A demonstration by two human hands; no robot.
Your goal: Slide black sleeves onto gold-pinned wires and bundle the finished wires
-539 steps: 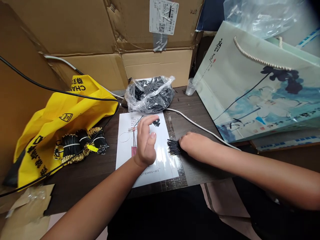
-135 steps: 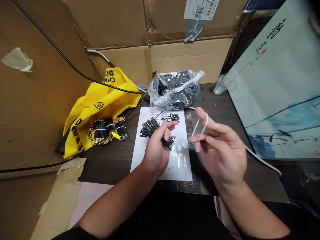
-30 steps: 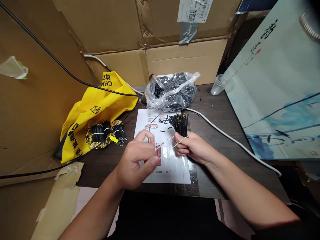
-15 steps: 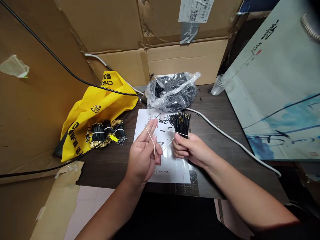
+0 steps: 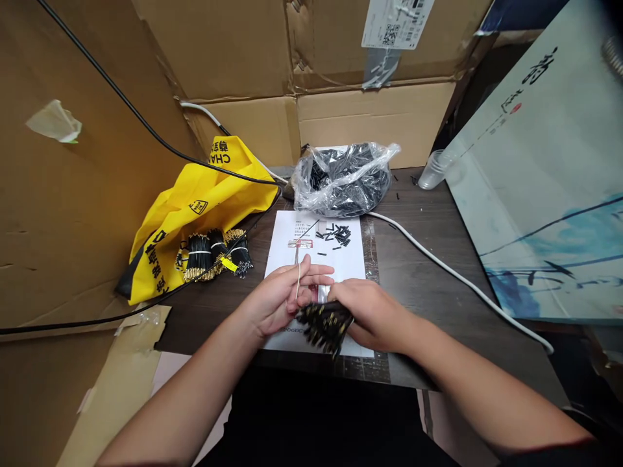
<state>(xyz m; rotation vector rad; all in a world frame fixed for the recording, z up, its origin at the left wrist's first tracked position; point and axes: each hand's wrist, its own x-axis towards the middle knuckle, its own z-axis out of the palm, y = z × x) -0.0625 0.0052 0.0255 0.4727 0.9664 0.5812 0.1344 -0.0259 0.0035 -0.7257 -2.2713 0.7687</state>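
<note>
The right hand (image 5: pixel 374 314), clenched on the bundle (image 5: pixel 325 324), had tipped it over. The left hand (image 5: pixel 278 299) was spread, the band (image 5: pixel 298 280) looped over its fingers; binding appeared unfinished.

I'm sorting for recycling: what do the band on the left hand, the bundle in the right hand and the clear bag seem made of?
Band: probably pale, matte rubber; it looks thin and taut.
Bundle: black, likely plastic coating; gold-coloured specks suggest metal; finish blurred.
Clear bag: glossy plastic film, from its creases and highlights.
</note>
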